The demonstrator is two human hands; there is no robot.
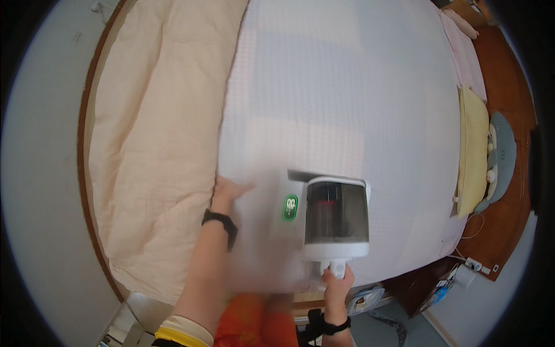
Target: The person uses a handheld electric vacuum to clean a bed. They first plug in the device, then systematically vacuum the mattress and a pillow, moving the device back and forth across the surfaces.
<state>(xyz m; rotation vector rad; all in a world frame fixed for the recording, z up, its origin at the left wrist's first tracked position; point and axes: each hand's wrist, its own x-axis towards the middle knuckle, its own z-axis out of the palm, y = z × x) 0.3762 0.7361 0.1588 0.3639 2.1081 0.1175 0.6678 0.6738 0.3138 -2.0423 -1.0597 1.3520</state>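
My right hand (pixel 338 284) grips the white handle of a handheld vacuum cleaner (pixel 337 249), which has a dark see-through dust cup and a lit green display. Its head rests on the checked bedsheet (pixel 303 86) in pale blue, white and pink, near the bed's front edge. To its left, my left hand (pixel 230 188) lies at the edge of the folded cream quilt (pixel 160 130), thumb spread out over the sheet; the quilt partly hides its fingers, so a grip cannot be made out. Both wrists wear black straps.
A yellow pillow (pixel 472 152) and a grey-blue cushion (pixel 505 156) are by the brown headboard (pixel 516 208). Cords and a power strip (pixel 473 263) lie at the lower right. A plastic-wrapped item (pixel 366 300) is beside the bed. The left wall borders the bed frame.
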